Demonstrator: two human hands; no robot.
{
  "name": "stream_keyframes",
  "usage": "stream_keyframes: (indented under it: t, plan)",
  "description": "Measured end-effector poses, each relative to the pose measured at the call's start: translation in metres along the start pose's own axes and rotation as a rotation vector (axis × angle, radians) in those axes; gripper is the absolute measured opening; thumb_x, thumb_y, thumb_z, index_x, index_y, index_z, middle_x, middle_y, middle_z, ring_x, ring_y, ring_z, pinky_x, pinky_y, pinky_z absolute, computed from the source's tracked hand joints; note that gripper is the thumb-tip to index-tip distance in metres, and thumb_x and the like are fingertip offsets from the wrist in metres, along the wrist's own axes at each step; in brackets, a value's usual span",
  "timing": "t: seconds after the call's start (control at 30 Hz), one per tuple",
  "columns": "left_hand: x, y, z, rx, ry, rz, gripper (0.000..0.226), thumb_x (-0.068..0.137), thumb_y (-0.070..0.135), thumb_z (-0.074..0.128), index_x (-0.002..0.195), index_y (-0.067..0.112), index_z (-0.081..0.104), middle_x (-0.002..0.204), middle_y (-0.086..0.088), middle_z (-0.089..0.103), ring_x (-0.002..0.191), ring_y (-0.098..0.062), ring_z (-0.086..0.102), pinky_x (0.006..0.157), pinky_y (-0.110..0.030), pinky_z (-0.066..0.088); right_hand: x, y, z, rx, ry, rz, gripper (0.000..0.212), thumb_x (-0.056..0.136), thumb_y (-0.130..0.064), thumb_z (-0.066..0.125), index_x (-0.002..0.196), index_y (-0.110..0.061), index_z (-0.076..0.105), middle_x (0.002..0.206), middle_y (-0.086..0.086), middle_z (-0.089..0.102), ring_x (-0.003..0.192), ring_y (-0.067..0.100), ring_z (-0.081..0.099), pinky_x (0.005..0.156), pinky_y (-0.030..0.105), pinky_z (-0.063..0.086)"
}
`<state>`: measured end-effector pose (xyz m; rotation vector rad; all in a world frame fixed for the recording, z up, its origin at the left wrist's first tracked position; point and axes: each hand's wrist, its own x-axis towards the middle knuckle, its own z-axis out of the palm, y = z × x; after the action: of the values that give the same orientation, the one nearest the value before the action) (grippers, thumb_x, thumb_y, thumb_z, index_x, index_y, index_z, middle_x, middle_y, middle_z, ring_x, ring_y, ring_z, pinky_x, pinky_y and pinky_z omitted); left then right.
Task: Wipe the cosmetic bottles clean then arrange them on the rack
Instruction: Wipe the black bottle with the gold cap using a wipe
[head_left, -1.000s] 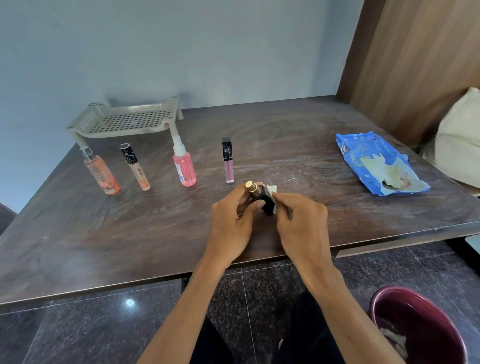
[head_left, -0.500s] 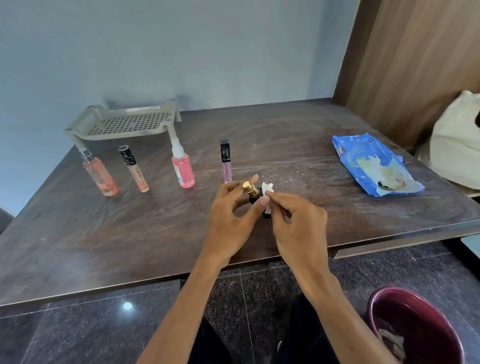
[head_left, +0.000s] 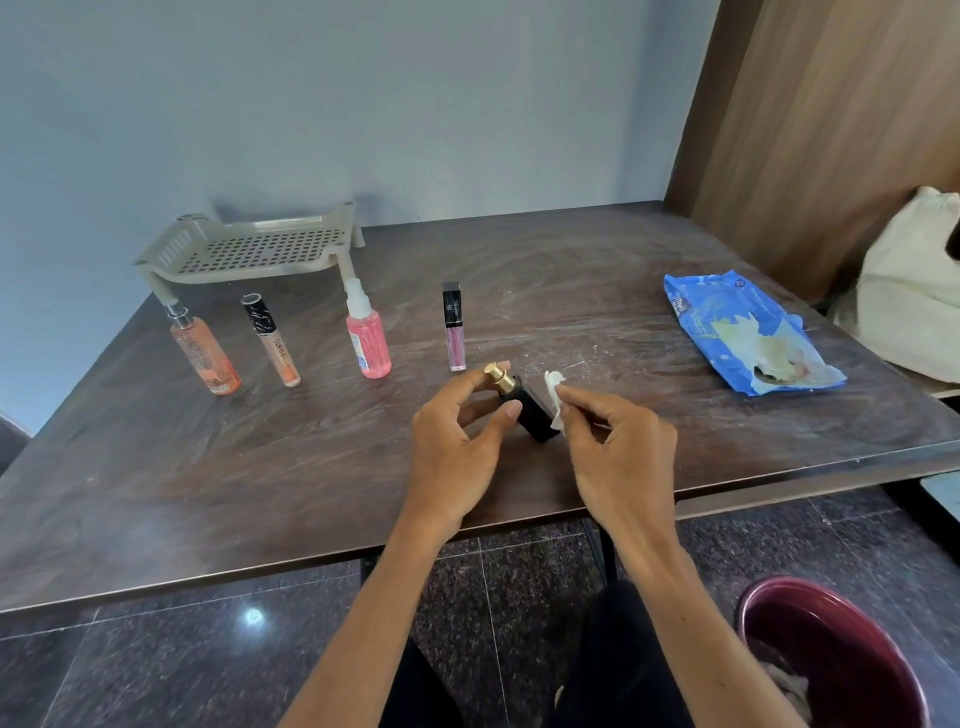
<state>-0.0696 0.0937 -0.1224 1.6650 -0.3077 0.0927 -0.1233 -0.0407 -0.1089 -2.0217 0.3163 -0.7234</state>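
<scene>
My left hand (head_left: 457, 436) holds a small black bottle with a gold top (head_left: 524, 405) between thumb and fingers, tilted above the table. My right hand (head_left: 618, 447) pinches a white wipe (head_left: 555, 395) against the bottle's right side. A beige perforated rack (head_left: 249, 252) stands at the table's back left with nothing on it. In front of it stand an orange spray bottle (head_left: 205, 353), a beige tube with a black cap (head_left: 272, 343), a pink spray bottle (head_left: 366, 338) and a slim pink gloss tube (head_left: 453, 327).
A blue wipes pack (head_left: 737, 327) lies open on the dark wooden table (head_left: 208, 467) at the right. A maroon bin (head_left: 831, 654) stands on the floor at bottom right. A cream bag (head_left: 914, 291) sits beyond the table's right edge.
The black bottle has turned in my left hand so its body shows more. My right hand with the wipe has shifted from over the bottle to its right side.
</scene>
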Motion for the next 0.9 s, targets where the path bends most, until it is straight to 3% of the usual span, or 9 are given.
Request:
stream_keyframes:
  t: [0.17,0.4,0.57,0.67,0.83,0.9]
  plan:
    - [0.0,-0.001,-0.002,0.01,-0.02,0.007,0.031,0.088,0.015,0.076,0.118,0.022,0.07,0.113,0.009,0.074,0.11,-0.004,0.068,0.1,-0.039,0.055,-0.006,-0.002,0.006,-0.038,-0.048,-0.045,0.021,0.093,-0.01,0.063,0.11,-0.016,0.073,0.098,-0.01,0.073,0.088,-0.006,0.064,0.081,0.006,0.048]
    - [0.001,-0.003,-0.002,0.002,-0.029,0.053,0.022,0.086,0.009,0.077,0.107,0.014,0.07,0.104,0.007,0.076,0.104,-0.005,0.071,0.094,-0.026,0.057,0.002,-0.018,0.009,-0.006,-0.065,-0.136,0.022,0.092,-0.007,0.062,0.109,-0.015,0.074,0.097,-0.009,0.073,0.089,-0.003,0.065,0.078,0.006,0.048]
    - [0.003,-0.006,-0.003,-0.02,-0.037,0.028,0.023,0.086,0.01,0.077,0.107,0.013,0.069,0.107,0.002,0.076,0.107,-0.012,0.071,0.099,-0.041,0.056,-0.002,0.0,0.006,-0.067,-0.054,-0.154,0.021,0.091,-0.004,0.064,0.106,-0.012,0.075,0.097,-0.005,0.074,0.088,-0.002,0.065,0.079,0.01,0.051]
    - [0.005,-0.008,-0.002,-0.002,-0.044,0.035,0.022,0.086,0.013,0.077,0.106,0.016,0.068,0.109,0.002,0.076,0.108,-0.014,0.071,0.099,-0.048,0.055,-0.002,0.006,0.003,-0.093,-0.059,-0.101,0.019,0.09,-0.002,0.063,0.099,-0.012,0.077,0.086,-0.001,0.075,0.078,0.004,0.066,0.075,0.025,0.054]
    - [0.005,-0.008,-0.003,-0.055,-0.061,0.021,0.022,0.087,0.003,0.074,0.108,0.007,0.066,0.105,-0.003,0.076,0.105,-0.016,0.072,0.099,-0.046,0.056,0.002,-0.02,0.013,-0.037,-0.028,-0.224,0.021,0.091,-0.003,0.062,0.106,-0.011,0.075,0.096,-0.005,0.074,0.087,0.001,0.066,0.077,0.009,0.051]
    - [0.005,-0.008,-0.003,-0.079,-0.063,0.011,0.023,0.088,0.0,0.073,0.108,0.006,0.066,0.106,-0.004,0.076,0.106,-0.017,0.072,0.099,-0.045,0.056,0.005,-0.021,0.016,-0.056,-0.044,-0.247,0.022,0.092,-0.004,0.062,0.109,-0.012,0.074,0.101,-0.004,0.074,0.091,0.002,0.066,0.08,0.008,0.05]
